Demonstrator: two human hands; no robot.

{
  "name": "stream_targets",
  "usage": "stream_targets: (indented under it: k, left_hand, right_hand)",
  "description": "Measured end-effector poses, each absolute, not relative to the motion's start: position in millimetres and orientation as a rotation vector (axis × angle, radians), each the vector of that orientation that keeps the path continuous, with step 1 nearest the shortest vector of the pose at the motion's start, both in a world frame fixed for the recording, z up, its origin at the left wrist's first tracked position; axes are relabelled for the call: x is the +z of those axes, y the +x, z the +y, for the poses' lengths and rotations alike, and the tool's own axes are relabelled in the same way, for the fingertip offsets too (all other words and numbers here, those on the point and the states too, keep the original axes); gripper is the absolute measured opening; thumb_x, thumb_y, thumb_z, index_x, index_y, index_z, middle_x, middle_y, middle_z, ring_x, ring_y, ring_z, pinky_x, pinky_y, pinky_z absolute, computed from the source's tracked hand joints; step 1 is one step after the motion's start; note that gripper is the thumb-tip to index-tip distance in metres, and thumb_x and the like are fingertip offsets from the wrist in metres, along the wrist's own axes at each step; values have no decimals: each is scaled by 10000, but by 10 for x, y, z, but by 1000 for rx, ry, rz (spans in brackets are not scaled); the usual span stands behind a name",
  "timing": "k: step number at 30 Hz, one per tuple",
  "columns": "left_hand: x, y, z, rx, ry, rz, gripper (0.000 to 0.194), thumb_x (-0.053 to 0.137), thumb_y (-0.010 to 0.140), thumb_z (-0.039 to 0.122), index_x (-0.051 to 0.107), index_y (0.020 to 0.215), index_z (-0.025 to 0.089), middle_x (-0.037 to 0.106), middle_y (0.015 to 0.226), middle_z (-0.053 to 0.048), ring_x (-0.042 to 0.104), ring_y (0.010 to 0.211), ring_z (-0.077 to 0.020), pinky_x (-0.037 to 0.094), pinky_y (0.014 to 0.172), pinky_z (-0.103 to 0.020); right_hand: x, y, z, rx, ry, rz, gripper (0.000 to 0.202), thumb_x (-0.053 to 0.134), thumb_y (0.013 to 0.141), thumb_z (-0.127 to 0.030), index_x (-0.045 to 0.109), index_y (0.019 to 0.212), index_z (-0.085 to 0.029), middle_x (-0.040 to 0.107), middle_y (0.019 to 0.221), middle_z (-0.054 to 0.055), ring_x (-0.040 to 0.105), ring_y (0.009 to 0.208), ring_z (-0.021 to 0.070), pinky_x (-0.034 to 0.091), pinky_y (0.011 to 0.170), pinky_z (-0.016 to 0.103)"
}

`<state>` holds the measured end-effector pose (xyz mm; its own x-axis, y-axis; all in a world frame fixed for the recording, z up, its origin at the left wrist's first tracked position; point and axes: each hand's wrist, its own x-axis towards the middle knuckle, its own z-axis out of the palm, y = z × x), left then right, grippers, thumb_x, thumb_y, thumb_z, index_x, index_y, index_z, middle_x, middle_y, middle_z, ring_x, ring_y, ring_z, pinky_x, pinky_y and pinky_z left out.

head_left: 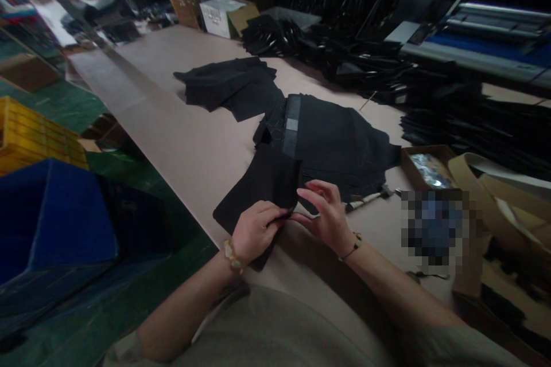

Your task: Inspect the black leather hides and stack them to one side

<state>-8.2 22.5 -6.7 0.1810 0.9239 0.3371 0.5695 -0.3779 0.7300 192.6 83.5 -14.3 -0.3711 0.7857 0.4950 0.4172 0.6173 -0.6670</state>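
A black cloth piece [262,180] hangs between my hands near the front edge of the table. My left hand [258,228] pinches its near edge, thumb on top, with part of the cloth draping below the fingers. My right hand [325,209] is at the cloth's right edge, its fingers spread and curved, the thumb reaching toward the left fingertips. Whether the right fingers grip the edge I cannot tell for sure. Just beyond lies a stack of black cut pieces [340,137] with a grey strip [291,123] along its left side.
More black pieces [232,86] lie farther up the table [146,92]. Black bundles [370,66] line the back. At right are a small box [407,166] of shiny bits and a cardboard box [469,275]. Blue [73,218] and yellow [43,135] bins stand on the floor at left.
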Motion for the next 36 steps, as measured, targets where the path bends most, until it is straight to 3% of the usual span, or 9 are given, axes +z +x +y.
stream_targets:
  k: [3, 5, 7, 13, 22, 29, 32, 36]
  left_hand:
    - [-14, -91, 190, 1036, 2288, 1413, 203, 540, 931, 168, 700, 1052, 196, 714, 963, -60, 641, 903, -165, 538, 795, -281]
    - [0, -105, 173, 1023, 2427, 1398, 231, 520, 935, 149, 684, 1092, 195, 716, 976, -62, 641, 893, -160, 544, 793, -280]
    - [-6, -130, 166, 1031, 2519, 1372, 238, 519, 935, 143, 669, 1112, 199, 718, 975, -56, 643, 875, -150, 545, 787, -268]
    - [-51, -214, 182, 1099, 2583, 1415, 123, 547, 918, 148, 658, 952, 187, 711, 866, -39, 629, 800, -142, 521, 753, -260]
    - [-3, -238, 222, 917, 2846, 1266, 178, 460, 922, 106, 620, 930, 181, 644, 782, -28, 581, 743, -143, 458, 721, -285]
    - [25, -248, 260, 766, 2775, 1197, 207, 481, 897, 114, 611, 1039, 190, 676, 970, -49, 580, 909, -182, 464, 826, -321]
    - [76, -250, 265, 594, 2727, 1143, 174, 490, 893, 131, 625, 987, 189, 671, 929, -57, 581, 922, -197, 461, 850, -346]
    - [163, -457, 612, 630, 2279, 1197, 153, 538, 901, 251, 668, 970, 208, 693, 913, -46, 617, 887, -187, 486, 838, -325]
  right_hand:
    - [-113, 1987, 769, 173, -776, -2174, 262, 757, 815, -251, 700, 1020, -404, 696, 1150, -26, 590, 1154, 216, 289, 1150, 501]
    - [-116, 2009, 746, 184, -701, -2271, 241, 709, 850, -209, 699, 970, -418, 724, 1037, -83, 624, 1094, 181, 151, 1207, 520]
    - [-133, 2015, 747, 283, -670, -2325, 222, 662, 875, -198, 701, 958, -400, 734, 957, -97, 648, 1029, 163, 96, 1220, 516]
    - [-163, 1993, 770, 304, -631, -2364, 181, 601, 891, -218, 704, 947, -356, 747, 938, -82, 649, 940, 166, 149, 1197, 492]
    - [-167, 1979, 736, 286, -634, -2354, 176, 592, 881, -224, 706, 927, -351, 752, 949, -75, 616, 865, 171, 248, 1127, 468]
    - [-107, 1964, 743, 208, -511, -2408, 209, 547, 877, -162, 682, 927, -313, 744, 936, -63, 602, 824, 154, 301, 1100, 431]
    - [-96, 1944, 724, 178, -501, -2394, 190, 569, 879, -164, 670, 936, -315, 735, 922, -63, 608, 844, 153, 283, 1127, 441]
    - [13, 1942, 660, 94, -605, -2192, 249, 678, 832, -174, 629, 1051, -282, 687, 1122, 29, 615, 1020, 199, 357, 1091, 478]
